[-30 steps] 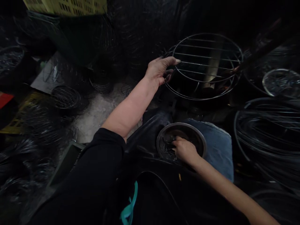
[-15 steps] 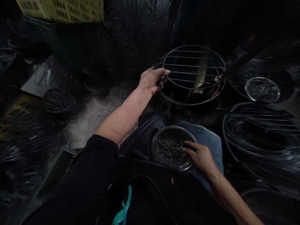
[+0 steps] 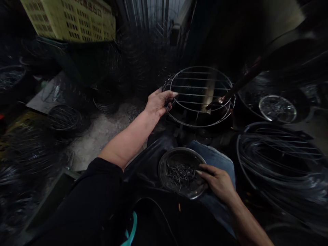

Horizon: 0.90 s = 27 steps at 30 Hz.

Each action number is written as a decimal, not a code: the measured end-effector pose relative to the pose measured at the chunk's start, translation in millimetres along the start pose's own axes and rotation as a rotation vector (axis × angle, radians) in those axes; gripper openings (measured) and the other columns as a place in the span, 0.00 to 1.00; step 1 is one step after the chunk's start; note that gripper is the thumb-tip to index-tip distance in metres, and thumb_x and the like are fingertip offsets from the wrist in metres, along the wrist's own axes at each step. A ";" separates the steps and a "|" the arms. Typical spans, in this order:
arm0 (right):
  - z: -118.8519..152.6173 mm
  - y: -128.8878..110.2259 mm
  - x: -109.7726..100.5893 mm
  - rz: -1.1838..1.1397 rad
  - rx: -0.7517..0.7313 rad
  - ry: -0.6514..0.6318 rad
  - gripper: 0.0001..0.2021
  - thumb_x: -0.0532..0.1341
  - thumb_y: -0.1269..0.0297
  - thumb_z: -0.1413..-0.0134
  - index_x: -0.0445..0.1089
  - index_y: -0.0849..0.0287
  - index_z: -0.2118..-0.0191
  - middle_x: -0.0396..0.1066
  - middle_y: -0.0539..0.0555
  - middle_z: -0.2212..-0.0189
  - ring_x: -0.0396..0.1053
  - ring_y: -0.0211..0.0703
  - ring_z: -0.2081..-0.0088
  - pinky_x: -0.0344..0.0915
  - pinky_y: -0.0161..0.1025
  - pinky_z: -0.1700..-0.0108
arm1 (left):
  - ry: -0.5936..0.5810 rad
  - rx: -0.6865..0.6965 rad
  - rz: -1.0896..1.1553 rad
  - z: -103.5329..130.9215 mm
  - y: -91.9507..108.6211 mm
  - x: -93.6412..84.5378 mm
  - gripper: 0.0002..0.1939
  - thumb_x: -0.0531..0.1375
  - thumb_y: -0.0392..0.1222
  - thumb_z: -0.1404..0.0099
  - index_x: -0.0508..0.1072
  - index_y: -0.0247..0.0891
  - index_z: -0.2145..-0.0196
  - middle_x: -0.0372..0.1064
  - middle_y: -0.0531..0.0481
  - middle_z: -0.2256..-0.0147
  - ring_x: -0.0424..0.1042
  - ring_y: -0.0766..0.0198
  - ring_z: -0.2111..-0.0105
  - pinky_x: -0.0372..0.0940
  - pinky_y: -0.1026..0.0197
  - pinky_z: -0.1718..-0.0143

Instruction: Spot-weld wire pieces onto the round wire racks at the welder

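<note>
A round wire rack (image 3: pixel 191 87) with parallel bars lies at a machine, and my left hand (image 3: pixel 159 101) grips its left rim between thumb and fingers. The tip of a dark rod (image 3: pixel 237 87) meets the rack's right side. Nearer to me, a round metal bowl (image 3: pixel 164 177) holds several short bent wire pieces (image 3: pixel 180 174). Over the bowl's right side is my right hand (image 3: pixel 217 179), thumb and fingertips pinched together at the pieces; what is between them is too small to make out.
A yellow crate (image 3: pixel 74 20) stands on a dark green bin (image 3: pixel 84 61) at the upper left. Right of the bowl are a large tub (image 3: pixel 239 153) with coiled wire and a shiny round dish (image 3: pixel 276 108). Blue cloth (image 3: pixel 217 155) lies beside the bowl.
The view has tilted and turned, so everything sits lower and slightly left. My left hand keeps its grip on the rack, and my right hand stays at the bowl.
</note>
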State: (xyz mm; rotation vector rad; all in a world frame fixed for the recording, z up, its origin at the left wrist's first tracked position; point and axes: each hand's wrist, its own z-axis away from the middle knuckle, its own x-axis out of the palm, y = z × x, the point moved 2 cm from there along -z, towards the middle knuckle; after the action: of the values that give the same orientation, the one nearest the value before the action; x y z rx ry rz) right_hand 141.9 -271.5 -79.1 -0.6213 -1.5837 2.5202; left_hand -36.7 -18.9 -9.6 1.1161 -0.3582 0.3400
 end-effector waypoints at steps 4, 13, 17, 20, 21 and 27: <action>-27.5 -43.7 -15.1 -0.089 -0.199 0.189 0.13 0.75 0.55 0.70 0.81 0.53 0.73 0.78 0.53 0.75 0.75 0.46 0.77 0.73 0.39 0.76 | -0.042 0.014 -0.004 -0.5 2.9 0.7 0.16 0.68 0.28 0.59 0.67 0.38 0.74 0.64 0.58 0.79 0.62 0.74 0.80 0.57 0.67 0.78; -84.6 -115.1 6.8 -0.349 -0.395 0.282 0.16 0.75 0.58 0.62 0.81 0.59 0.65 0.77 0.52 0.76 0.69 0.36 0.81 0.66 0.32 0.80 | -0.099 0.080 0.005 -4.3 4.0 2.1 0.18 0.70 0.30 0.61 0.69 0.38 0.71 0.65 0.59 0.76 0.66 0.73 0.78 0.59 0.68 0.79; -92.7 -103.8 9.0 -0.318 -0.370 0.238 0.16 0.76 0.58 0.63 0.81 0.61 0.67 0.76 0.52 0.78 0.68 0.36 0.82 0.66 0.32 0.80 | -0.130 0.085 -0.022 -5.6 2.5 1.4 0.19 0.70 0.30 0.61 0.71 0.38 0.70 0.66 0.59 0.75 0.64 0.75 0.80 0.59 0.69 0.79; -94.6 -99.6 1.4 -0.281 -0.331 0.248 0.17 0.75 0.56 0.61 0.81 0.61 0.65 0.76 0.53 0.78 0.68 0.38 0.82 0.63 0.32 0.84 | -0.121 0.064 -0.023 -7.9 -0.2 1.2 0.19 0.70 0.30 0.61 0.71 0.38 0.70 0.66 0.59 0.75 0.64 0.75 0.80 0.59 0.69 0.80; -95.1 -99.7 -1.0 -0.274 -0.318 0.242 0.17 0.75 0.56 0.61 0.81 0.61 0.65 0.76 0.53 0.78 0.68 0.38 0.82 0.62 0.32 0.85 | -0.116 0.057 -0.016 -8.9 -1.1 1.1 0.19 0.70 0.30 0.62 0.71 0.38 0.70 0.66 0.59 0.75 0.65 0.75 0.80 0.59 0.69 0.80; -97.0 -103.5 -1.1 -0.250 -0.296 0.203 0.16 0.76 0.58 0.64 0.81 0.62 0.67 0.76 0.53 0.78 0.69 0.39 0.83 0.63 0.32 0.86 | -0.133 0.058 0.003 -12.9 -2.0 1.3 0.21 0.71 0.31 0.61 0.72 0.38 0.67 0.67 0.59 0.74 0.65 0.75 0.80 0.59 0.69 0.80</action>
State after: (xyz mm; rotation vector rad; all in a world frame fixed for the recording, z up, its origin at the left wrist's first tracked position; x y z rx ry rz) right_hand 167.4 -143.3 -23.9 -0.6390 -1.8413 1.9978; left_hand -33.2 -7.7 -15.7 1.1982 -0.4696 0.2807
